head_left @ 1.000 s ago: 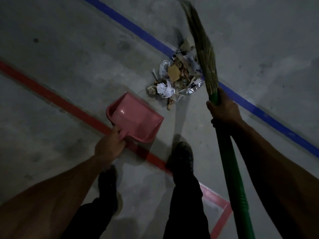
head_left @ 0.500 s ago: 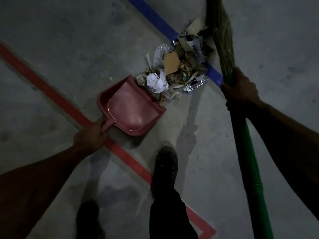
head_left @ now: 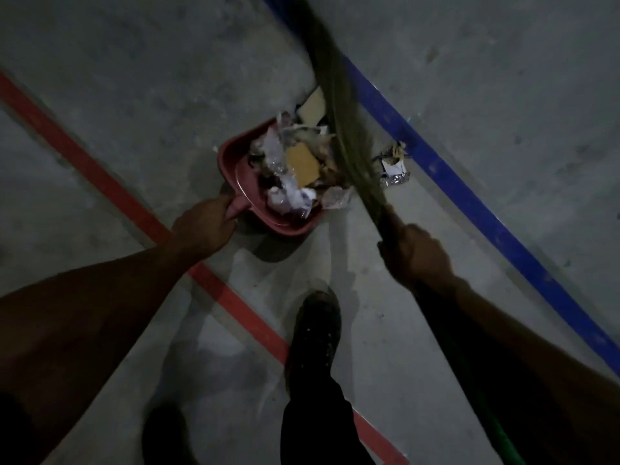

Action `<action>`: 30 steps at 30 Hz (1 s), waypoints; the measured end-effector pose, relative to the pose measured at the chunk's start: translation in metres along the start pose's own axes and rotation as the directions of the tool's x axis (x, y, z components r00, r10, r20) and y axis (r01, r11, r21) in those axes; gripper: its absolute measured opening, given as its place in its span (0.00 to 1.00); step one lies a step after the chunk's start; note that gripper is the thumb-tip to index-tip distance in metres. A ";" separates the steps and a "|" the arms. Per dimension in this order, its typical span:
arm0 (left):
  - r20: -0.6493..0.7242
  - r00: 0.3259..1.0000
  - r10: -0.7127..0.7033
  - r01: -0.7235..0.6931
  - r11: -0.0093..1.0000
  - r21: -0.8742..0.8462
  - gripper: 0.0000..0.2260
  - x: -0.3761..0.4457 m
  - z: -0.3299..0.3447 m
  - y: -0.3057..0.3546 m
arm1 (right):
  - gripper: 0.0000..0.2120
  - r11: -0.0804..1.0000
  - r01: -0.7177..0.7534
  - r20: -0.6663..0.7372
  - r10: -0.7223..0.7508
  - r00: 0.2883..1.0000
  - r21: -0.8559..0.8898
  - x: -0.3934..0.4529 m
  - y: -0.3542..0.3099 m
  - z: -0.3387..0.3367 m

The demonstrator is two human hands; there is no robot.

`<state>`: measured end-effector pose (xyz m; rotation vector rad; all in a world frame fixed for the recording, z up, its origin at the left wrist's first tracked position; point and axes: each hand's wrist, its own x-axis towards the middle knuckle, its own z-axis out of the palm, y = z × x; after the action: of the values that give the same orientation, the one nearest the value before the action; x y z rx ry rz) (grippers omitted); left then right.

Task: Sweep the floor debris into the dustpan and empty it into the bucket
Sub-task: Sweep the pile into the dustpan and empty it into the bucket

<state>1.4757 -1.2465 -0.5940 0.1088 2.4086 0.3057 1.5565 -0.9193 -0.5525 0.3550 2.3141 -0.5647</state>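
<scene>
While the debris (head_left: 295,169) lies heaped mostly inside the red dustpan (head_left: 231,156), which sits on the concrete floor (head_left: 151,78) between the red line (head_left: 110,189) and the blue line (head_left: 469,193), we see a few scraps (head_left: 394,166) left just beside the blue line. Our left hand (head_left: 201,226) is wrapped round the dustpan's handle. The broom (head_left: 349,139), blurred, lies with its bristles against the pile's right edge, and our right hand (head_left: 416,253) is clamped on its shaft. A dark shoe (head_left: 315,330) stands below.
</scene>
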 end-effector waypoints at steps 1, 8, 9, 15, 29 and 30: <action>0.000 1.000 -0.016 0.016 1.000 -0.007 0.19 0.000 -0.001 0.002 | 0.31 1.000 0.026 0.020 -0.025 0.999 -0.008 -0.008 -0.001 0.006; 0.020 0.997 -0.079 0.079 0.997 0.003 0.15 -0.001 -0.002 0.009 | 0.32 0.983 -0.041 0.025 0.037 0.999 0.180 -0.037 0.001 -0.037; 0.027 0.996 -0.088 0.088 0.996 -0.002 0.14 0.000 -0.002 0.008 | 0.32 0.972 -0.085 0.018 0.083 0.996 0.217 -0.031 0.003 -0.045; 0.000 0.997 -0.083 0.083 0.997 0.003 0.15 0.003 0.003 0.004 | 0.30 0.983 -0.069 0.075 0.057 0.996 0.172 -0.013 -0.020 -0.024; -0.034 0.996 -0.078 0.080 0.993 0.081 0.15 -0.006 0.010 -0.011 | 0.34 0.922 -0.157 -0.070 0.193 0.979 0.353 -0.074 0.031 0.004; -0.028 0.997 -0.074 0.076 0.993 0.085 0.14 -0.009 0.010 -0.011 | 0.34 0.888 -0.199 -0.069 0.249 0.966 0.414 -0.076 0.038 0.002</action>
<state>1.4892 -1.2565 -0.5988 0.0539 2.4442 0.1693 1.6263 -0.8941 -0.5117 0.8647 2.2146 -0.9277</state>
